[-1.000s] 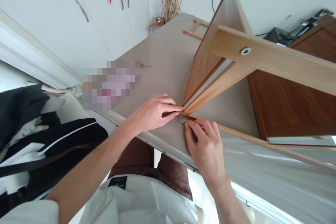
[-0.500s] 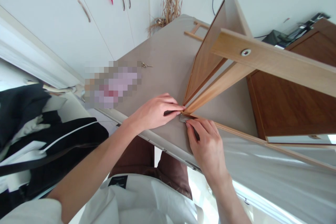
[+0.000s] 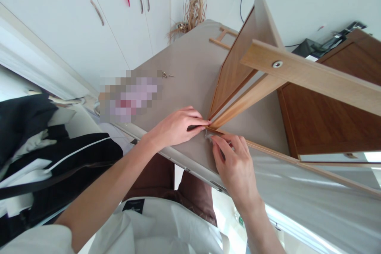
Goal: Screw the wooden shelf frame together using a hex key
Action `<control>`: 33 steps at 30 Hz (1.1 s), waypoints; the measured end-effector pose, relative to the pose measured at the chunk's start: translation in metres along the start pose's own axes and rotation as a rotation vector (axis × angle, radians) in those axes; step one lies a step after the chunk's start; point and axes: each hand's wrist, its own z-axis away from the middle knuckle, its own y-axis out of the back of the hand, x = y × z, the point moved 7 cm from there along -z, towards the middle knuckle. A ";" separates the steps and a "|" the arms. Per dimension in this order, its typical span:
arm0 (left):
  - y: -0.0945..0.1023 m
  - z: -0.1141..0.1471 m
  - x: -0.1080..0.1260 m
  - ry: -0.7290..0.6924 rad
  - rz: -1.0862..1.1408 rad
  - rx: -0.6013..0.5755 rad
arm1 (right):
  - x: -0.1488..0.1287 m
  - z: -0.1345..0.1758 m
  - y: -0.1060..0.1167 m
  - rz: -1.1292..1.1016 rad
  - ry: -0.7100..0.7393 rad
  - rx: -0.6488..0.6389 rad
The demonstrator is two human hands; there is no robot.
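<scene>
My left hand (image 3: 178,127) grips the near corner of a wooden frame (image 3: 238,103), fingertips on top and thumb low against the joint. My right hand (image 3: 233,154) is closed, thumb and fingers pinching a thin bent metal rod that looks like a hex key (image 3: 206,134). One end of the key meets the frame's corner, just beside my left thumb. A raised wooden rail (image 3: 315,71) with a round metal fitting (image 3: 277,64) crosses over to the right. Behind it a wooden panel (image 3: 235,67) stands tilted on the table (image 3: 178,91).
Loose screws (image 3: 167,75) lie on the table beside a blurred-out patch (image 3: 133,95). A small wooden frame piece (image 3: 222,39) is at the far end. A brown wooden panel (image 3: 336,119) lies at right. Dark clothes (image 3: 74,162) are heaped at left, below white cupboards (image 3: 113,20).
The hex key has turned slightly at the corner, and my right fingers have shifted round it. My left hand keeps its place on the frame. The view has tilted a little.
</scene>
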 end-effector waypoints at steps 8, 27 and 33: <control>0.000 0.000 0.000 0.002 0.004 0.005 | -0.005 -0.003 0.000 0.053 0.022 -0.011; -0.002 0.001 -0.003 0.012 0.010 -0.012 | -0.011 -0.006 -0.002 0.094 0.046 0.007; -0.002 0.002 -0.003 0.008 0.008 -0.011 | -0.013 -0.006 -0.004 0.108 0.061 -0.026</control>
